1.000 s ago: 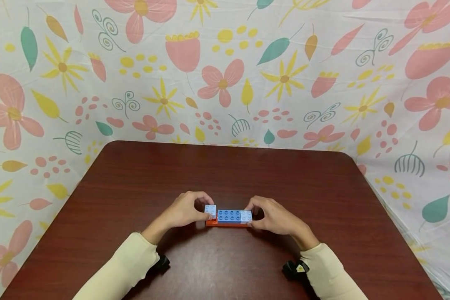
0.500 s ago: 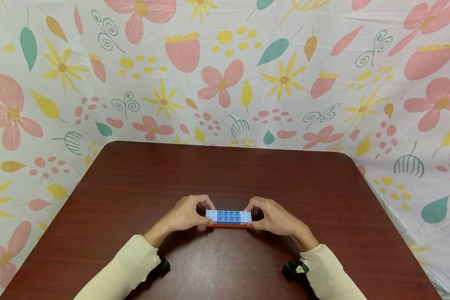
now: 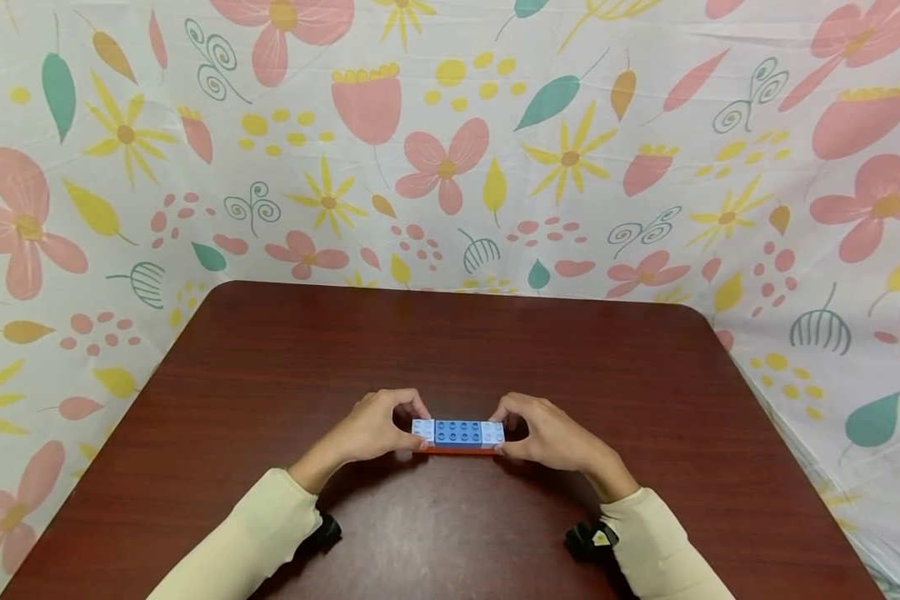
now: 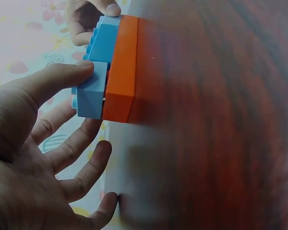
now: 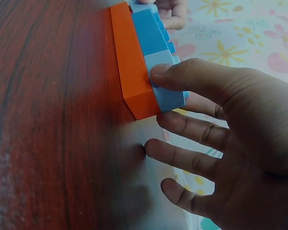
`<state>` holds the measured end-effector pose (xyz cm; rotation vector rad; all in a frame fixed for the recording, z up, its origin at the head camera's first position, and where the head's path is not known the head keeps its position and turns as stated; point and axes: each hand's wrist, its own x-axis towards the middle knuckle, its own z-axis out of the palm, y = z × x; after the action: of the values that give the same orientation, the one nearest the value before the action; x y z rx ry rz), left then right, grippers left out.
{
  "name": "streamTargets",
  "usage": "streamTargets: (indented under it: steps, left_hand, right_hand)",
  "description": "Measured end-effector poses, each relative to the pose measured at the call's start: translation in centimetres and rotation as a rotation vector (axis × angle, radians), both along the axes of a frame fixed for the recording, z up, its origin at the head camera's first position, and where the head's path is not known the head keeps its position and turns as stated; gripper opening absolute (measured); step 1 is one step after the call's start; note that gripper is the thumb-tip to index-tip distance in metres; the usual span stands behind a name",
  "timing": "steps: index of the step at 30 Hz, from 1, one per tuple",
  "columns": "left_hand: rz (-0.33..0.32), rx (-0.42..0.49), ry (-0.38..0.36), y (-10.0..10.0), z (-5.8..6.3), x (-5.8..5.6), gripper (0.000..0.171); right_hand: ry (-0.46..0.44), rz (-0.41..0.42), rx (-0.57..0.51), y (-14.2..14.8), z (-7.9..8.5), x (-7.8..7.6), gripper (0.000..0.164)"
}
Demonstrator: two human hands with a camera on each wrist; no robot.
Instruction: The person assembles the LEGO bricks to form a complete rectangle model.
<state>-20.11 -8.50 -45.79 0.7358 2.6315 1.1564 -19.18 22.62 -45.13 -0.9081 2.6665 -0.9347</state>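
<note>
A long orange toy brick (image 4: 122, 76) lies on the table, carrying a row of bricks. In the middle of the row is a blue brick (image 3: 457, 432) with studs on top. At the left end, my left hand (image 3: 371, 427) pinches a light blue brick (image 4: 91, 100) between thumb and fingers; a thin gap shows between it and the orange brick in the left wrist view. My right hand (image 3: 551, 431) pinches the other light blue brick (image 5: 169, 98) at the right end, which sits flush on the orange one. The remaining fingers of both hands are spread loosely.
The dark red-brown wooden table (image 3: 450, 358) extends around the bricks. Behind it and at both sides hangs a white cloth (image 3: 450, 100) printed with flowers and leaves. A black wrist device (image 3: 591, 540) shows under the right sleeve, another (image 3: 324, 533) under the left.
The left hand has lowered its light blue brick onto the orange brick's left end, covering the studs that showed there. The right hand has kept its place.
</note>
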Motion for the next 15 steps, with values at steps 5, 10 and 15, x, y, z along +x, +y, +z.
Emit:
streamTargets:
  steps: [5, 10, 15]
  left_hand:
    - [-0.002, 0.009, -0.001, 0.08, 0.01, 0.03, 0.029]
    - [0.0, 0.017, 0.0, 0.04, -0.17, 0.05, 0.029]
    - [-0.007, 0.012, 0.002, 0.15, -0.12, 0.2, 0.029]
  right_hand:
    - [0.007, 0.004, 0.001, -0.03, 0.01, -0.07, 0.027]
    - [0.017, 0.002, 0.001, -0.06, 0.08, -0.02, 0.027]
    - [0.006, 0.0, -0.005, -0.02, -0.04, 0.07, 0.027]
